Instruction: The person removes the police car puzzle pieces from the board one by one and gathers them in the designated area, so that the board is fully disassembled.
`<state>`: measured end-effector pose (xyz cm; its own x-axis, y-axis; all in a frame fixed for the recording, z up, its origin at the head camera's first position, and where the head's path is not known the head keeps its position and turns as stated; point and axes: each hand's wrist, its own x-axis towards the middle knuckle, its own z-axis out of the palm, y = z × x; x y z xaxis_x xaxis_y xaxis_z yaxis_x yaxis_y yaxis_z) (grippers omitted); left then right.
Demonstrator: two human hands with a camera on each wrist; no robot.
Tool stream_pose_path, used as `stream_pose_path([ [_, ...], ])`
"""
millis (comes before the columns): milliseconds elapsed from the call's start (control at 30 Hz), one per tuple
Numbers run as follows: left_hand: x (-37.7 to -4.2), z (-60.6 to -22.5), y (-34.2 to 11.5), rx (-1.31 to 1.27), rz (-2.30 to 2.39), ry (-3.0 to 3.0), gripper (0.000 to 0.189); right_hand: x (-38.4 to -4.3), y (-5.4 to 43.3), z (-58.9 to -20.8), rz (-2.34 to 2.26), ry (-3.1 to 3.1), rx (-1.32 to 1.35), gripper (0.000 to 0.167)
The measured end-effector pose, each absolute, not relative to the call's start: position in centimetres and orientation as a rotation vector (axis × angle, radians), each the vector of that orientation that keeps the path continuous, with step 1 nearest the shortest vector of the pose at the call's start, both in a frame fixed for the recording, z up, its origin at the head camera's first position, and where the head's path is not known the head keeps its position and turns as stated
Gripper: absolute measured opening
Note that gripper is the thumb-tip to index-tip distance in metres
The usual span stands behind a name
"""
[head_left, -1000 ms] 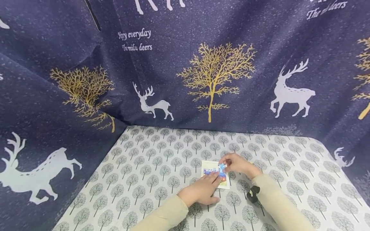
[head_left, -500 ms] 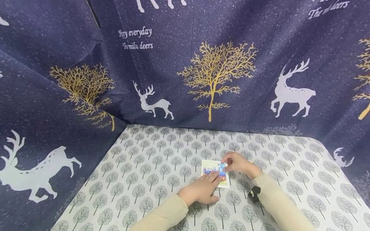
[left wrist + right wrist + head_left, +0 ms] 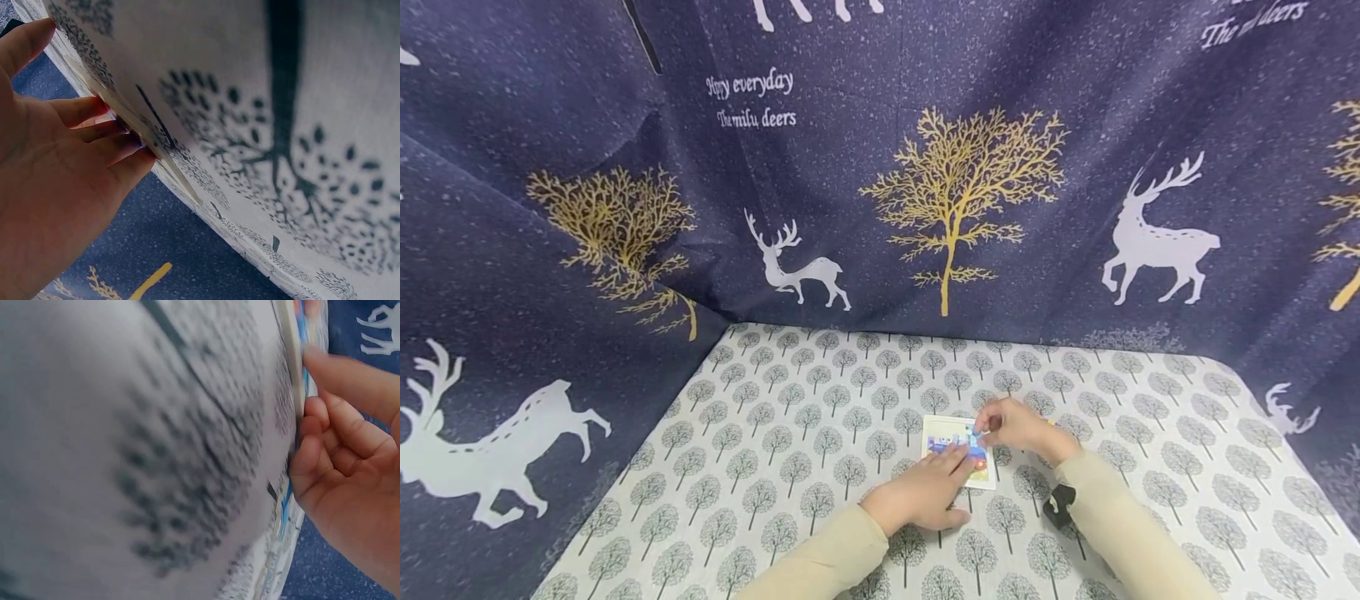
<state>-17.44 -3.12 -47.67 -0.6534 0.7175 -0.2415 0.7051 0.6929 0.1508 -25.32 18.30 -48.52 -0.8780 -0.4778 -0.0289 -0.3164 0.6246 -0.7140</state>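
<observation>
A small picture puzzle [image 3: 957, 422] with a pale frame and a blue, red and yellow picture lies on the tree-print cloth. My left hand [image 3: 925, 493] rests flat on its lower part, fingers extended and covering some of the picture. In the left wrist view, the fingertips [image 3: 147, 156] touch the thin board [image 3: 178, 178]. At the upper right corner, my right hand [image 3: 1013, 427] pinches a light-blue puzzle piece [image 3: 978, 434] between thumb and forefinger. The right wrist view shows the thumb [image 3: 322, 365] at the board's edge [image 3: 292, 356] and the other fingers curled; they hide most of the piece.
A bit of something yellow [image 3: 1052, 422] peeks out behind the right wrist. A thin blue-and-pale edge [image 3: 284, 509] shows beyond the right hand in its wrist view. The tree-print cloth [image 3: 820, 400] meets a dark blue deer-print curtain [image 3: 865, 208] at the back and left.
My right hand has shifted very slightly rightward, and less of the light-blue piece shows at its fingertips. My left hand stays in place on the puzzle.
</observation>
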Motion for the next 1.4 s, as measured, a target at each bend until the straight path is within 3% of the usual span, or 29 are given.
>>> stream_pose_path([
  [233,-17.6,-47.7,-3.2,1.14,0.06,2.626,0.079,-25.2,18.4,-48.8,-1.092,2.734,-0.705,0.024],
  [700,-17.5,-47.9,-3.0,1.147,0.066,2.625,0.08,-24.6,18.6,-47.9,-1.097,2.751,-0.668,0.024],
  [933,-17.6,-48.1,-3.1,1.141,0.048,2.624,0.079,-24.4,18.7,-48.6,-1.154,2.683,-0.64,0.015],
  [1400,-17.7,-48.2,-3.1,1.144,0.043,2.638,0.08,-23.5,18.7,-47.8,-1.177,2.649,-0.342,0.033],
])
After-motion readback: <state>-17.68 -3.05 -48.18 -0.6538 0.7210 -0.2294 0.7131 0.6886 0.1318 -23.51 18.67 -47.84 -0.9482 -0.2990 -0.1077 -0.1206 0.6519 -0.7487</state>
